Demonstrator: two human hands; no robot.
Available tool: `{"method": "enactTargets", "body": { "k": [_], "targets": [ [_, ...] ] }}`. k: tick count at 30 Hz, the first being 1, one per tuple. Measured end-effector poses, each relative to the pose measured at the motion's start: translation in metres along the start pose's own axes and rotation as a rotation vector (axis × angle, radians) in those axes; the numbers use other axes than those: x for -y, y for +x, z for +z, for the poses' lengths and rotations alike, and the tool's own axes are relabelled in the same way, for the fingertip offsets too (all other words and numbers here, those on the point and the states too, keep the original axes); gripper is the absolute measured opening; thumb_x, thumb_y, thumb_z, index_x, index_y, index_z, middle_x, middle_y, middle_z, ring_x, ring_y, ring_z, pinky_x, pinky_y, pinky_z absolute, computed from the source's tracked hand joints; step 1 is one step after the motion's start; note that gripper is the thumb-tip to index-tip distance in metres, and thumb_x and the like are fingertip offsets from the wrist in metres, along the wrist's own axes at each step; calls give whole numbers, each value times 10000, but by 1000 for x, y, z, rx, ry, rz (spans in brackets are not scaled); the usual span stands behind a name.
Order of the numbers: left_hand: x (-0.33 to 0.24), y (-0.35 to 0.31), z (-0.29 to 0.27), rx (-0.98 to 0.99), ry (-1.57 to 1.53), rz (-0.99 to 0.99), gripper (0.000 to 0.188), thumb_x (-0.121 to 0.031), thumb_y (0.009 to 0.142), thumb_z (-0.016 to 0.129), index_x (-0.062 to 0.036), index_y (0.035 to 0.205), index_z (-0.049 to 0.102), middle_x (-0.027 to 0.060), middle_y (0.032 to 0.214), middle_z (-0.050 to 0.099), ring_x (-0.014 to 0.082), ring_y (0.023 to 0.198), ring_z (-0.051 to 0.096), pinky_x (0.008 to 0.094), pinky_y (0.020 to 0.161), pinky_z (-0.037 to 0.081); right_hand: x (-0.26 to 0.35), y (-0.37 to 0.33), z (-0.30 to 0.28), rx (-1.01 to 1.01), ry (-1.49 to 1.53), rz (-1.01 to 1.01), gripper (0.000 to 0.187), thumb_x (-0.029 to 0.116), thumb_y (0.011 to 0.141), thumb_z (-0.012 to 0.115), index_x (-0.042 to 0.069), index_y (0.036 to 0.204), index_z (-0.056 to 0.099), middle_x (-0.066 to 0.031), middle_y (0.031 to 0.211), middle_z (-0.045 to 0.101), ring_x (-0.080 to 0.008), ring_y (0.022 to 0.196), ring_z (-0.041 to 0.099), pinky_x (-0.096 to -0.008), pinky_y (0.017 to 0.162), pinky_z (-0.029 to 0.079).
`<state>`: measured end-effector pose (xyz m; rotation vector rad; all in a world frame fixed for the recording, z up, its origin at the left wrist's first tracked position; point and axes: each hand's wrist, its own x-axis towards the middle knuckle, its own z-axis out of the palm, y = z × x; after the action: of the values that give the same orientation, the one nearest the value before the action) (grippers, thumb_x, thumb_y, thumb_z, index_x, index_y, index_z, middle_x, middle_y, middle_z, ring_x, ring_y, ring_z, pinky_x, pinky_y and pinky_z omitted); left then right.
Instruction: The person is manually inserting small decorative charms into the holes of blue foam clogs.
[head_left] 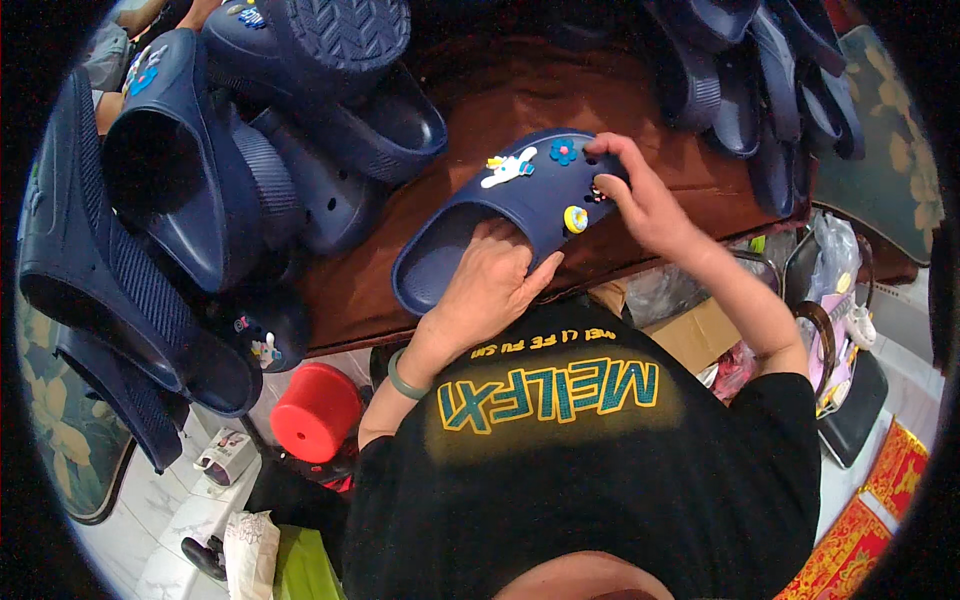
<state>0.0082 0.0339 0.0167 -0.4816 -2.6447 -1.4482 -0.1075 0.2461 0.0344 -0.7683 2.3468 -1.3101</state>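
A dark blue clog (548, 190) lies on the brown cloth, its toe to the upper right. On its upper sit a white figure charm (511, 168), a blue flower charm (563, 152) and a round yellow charm (575, 220). My left hand (490, 275) reaches into the foot opening, fingers hidden inside and thumb outside by the rim. At the toe, my right hand (640, 195) grips the clog with index finger and thumb curled over it. A small dark charm (597, 192) shows partly beside that thumb.
Several navy clogs (180, 180) are heaped at the left, and more clogs (745, 90) lie at the far right on the brown cloth (500, 85). Below stand a red stool (316, 412), a cardboard box (690, 335) and bags (840, 330). Another person's arm shows at the upper left.
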Motion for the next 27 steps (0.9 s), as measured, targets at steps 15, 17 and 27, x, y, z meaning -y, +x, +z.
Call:
{"method": "enactTargets", "body": {
  "k": [15, 17, 27],
  "targets": [
    [-1, 0, -1, -39, 40, 13, 281, -232, 903, 622, 48, 915, 607, 231, 906, 608, 402, 919, 560, 471, 891, 414, -10, -15, 16, -192, 398, 99, 179, 199, 968, 545, 90, 1107, 575, -87, 1357, 420, -196, 1288, 382, -318, 1070, 284],
    [-2, 0, -1, -20, 9, 14, 285, -236, 908, 614, 49, 907, 605, 223, 909, 613, 397, 918, 565, 470, 902, 413, -11, -13, 10, -157, 370, 107, 194, 198, 962, 554, 96, 1127, 574, -89, 1355, 422, -193, 1293, 376, -321, 1072, 281],
    [-2, -3, -1, -15, -15, -6, 292, -241, 913, 604, 51, 901, 612, 225, 930, 627, 393, 908, 573, 468, 895, 417, 5, -9, -1, -54, 405, 254, 634, 198, 817, 712, 14, 1356, 435, -86, 1328, 472, -171, 1230, 447, -310, 1050, 354]
  ]
}}
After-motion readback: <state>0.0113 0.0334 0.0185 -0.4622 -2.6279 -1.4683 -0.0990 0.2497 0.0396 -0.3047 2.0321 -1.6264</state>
